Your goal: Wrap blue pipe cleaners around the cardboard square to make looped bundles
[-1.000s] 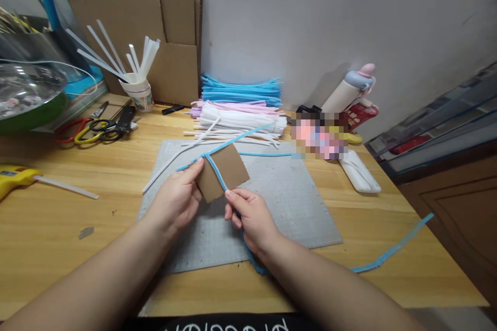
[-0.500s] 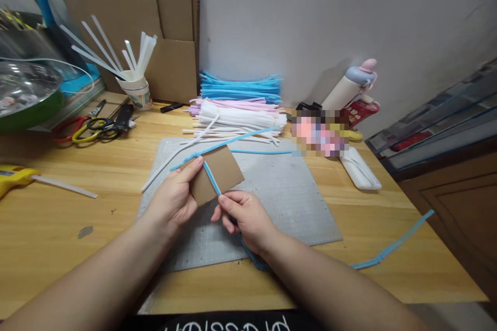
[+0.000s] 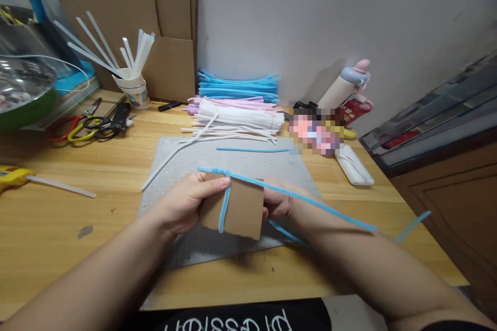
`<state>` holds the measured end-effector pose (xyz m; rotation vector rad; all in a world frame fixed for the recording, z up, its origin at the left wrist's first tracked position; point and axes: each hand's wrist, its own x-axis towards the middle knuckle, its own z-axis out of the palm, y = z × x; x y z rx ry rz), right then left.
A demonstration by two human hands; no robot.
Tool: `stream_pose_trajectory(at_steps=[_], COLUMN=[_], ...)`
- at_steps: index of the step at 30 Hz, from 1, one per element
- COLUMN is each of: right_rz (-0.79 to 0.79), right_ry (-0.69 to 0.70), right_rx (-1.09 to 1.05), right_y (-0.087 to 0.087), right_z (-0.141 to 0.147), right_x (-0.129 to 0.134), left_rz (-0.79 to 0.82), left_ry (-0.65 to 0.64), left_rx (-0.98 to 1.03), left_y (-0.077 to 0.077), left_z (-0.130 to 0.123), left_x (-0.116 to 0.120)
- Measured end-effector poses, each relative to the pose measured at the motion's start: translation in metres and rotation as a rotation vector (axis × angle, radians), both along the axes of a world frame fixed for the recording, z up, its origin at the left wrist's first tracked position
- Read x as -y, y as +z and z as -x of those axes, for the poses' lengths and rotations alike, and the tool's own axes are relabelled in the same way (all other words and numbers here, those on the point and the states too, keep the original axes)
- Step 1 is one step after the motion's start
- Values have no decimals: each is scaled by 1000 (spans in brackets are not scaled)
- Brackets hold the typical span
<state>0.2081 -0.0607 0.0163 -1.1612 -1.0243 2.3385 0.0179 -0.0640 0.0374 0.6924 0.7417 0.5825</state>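
Note:
My left hand [image 3: 188, 201] grips a small square of brown cardboard [image 3: 244, 209] at its left edge. Its thumb presses a blue pipe cleaner [image 3: 224, 212] against the front. That pipe cleaner runs down across the card and bends over the bottom edge. Along the top edge blue strands are twisted together, and one long blue end [image 3: 322, 205] stretches right over my right forearm. My right hand [image 3: 277, 201] is curled at the card's right side, its fingertips partly hidden behind it. A blue length trails from under that hand; the grip on it is mostly covered.
Under my hands lies a grey cutting mat [image 3: 166, 165]. Behind it are bundles of blue [image 3: 238, 86], pink and white pipe cleaners [image 3: 240, 116]. Scissors [image 3: 83, 126], a cup of glue sticks [image 3: 132, 85] and a yellow glue gun [image 3: 13, 178] stand left; a bottle [image 3: 341, 88] is at right.
The card has turned more upright and moved slightly right and down. My right hand has gone from the front to behind its right side, and the long blue end has swung down to the right.

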Motion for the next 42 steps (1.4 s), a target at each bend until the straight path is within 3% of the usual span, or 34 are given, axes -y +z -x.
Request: stream_pose_trajectory(at_steps=[3,6,11,14,19,24,28,31,35,42], right_rz=[101,76,-33,-119,-363,-431,-536,-551,-479,-19], right_ry=[143,206,123,167,209,257,374,403,393,401], right_rx=[-14,-4,144,164,283,340,311,305,344,298], right_y=[13,28,50,59,63,65,66,65,63,60], right_z=[-10,-19,-22,-20,-17,-18,-23,-25,-23,-19], right_x=[-13,-23,-26,-23,-19,-20,-25,-27,-26,-37], left_rz=[-46,-67,-51,-31,-20,3,8,-25,-124,-293], left_ry=[-26,-22,-5,6,12,-45,-119,-94,-83,-148], left_rx=[-8,-56,-133,-175,-209,-194,-199,-241,-392,-459], left_y=[-1,0,2,3,5,4,3,2,2,2], left_z=[-1,-1,-2,-3,-4,-1,0,0,1,-1], left_x=[2,2,3,4,4,3,2,2,4,5])
